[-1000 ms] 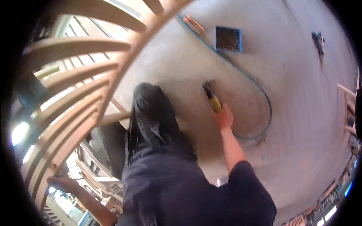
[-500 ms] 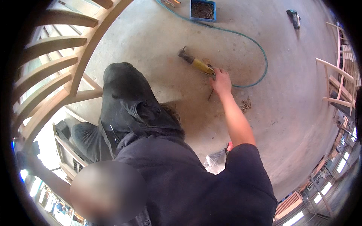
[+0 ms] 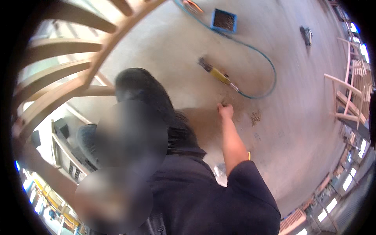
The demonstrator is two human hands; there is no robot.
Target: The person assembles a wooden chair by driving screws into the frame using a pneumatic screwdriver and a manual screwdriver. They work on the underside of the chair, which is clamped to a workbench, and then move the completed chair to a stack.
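Containing dark bits (image 3: 224,21): blue box (image 3: 235,24) beyond right grip (image 3: 226,112).

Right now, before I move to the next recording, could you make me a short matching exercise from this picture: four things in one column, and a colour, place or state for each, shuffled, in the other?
Things:
1. Hose
2. Tool at the hose's end
3. Bin
4. Right hand

Descriptions:
A. Blue, holding small dark pieces
B. Just left of a loose brown pile
C. Blue-green, lying in a curve
D. Yellow and dark, lying unheld

Pairs: 1-C, 2-D, 3-A, 4-B
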